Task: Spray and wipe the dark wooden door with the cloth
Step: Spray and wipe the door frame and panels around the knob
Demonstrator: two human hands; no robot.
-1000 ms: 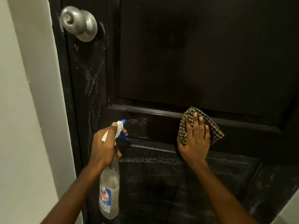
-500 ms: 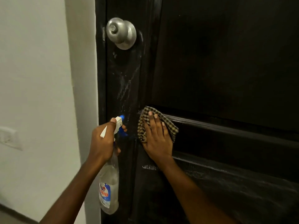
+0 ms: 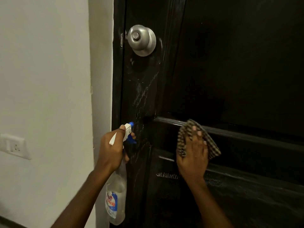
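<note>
**Wiping the middle rail, bottle at the ready**

Our right hand point(image 3: 192, 155) lay flat, fingers spread, pressing the checked cloth point(image 3: 198, 139) onto the door point(image 3: 238, 63) at its cross rail. Our left hand point(image 3: 111, 150), at nine o'clock from it, was clamped around the spray bottle point(image 3: 116, 195), nozzle toward the streaked stile. We judged that long, firm strokes along the rail would serve best. The knob point(image 3: 142, 40) sat at eleven o'clock.

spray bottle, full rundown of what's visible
The spray bottle is clear plastic with a white trigger head, blue nozzle and a blue, red and white label. It hangs roughly upright, nozzle aimed at the dark door edge below the knob. The left hand grips its neck, thumb on top. Whether the nozzle touches the door is unclear.
</note>
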